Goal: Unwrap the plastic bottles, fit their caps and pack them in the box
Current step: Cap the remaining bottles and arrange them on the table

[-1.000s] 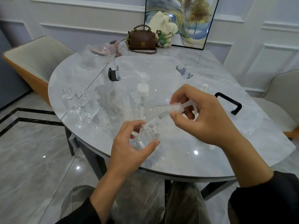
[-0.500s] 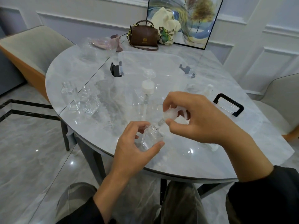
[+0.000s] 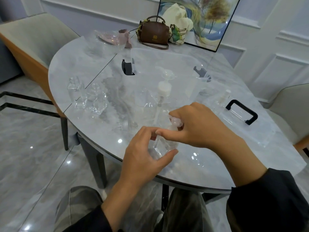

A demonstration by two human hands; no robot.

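Bottle (image 3: 161, 147) in left hand (image 3: 142, 158), right hand (image 3: 200, 124) pinching cap (image 3: 175, 122), handbag logo (image 3: 155, 37) illegible

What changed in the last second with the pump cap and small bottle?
The right hand pushed the pump cap down: its tube, earlier outside and tilted, has slid into the small bottle, so the cap now sits at the neck. Nothing was let go. The left hand holds the bottle as before; the two open bottles on the left stayed put.
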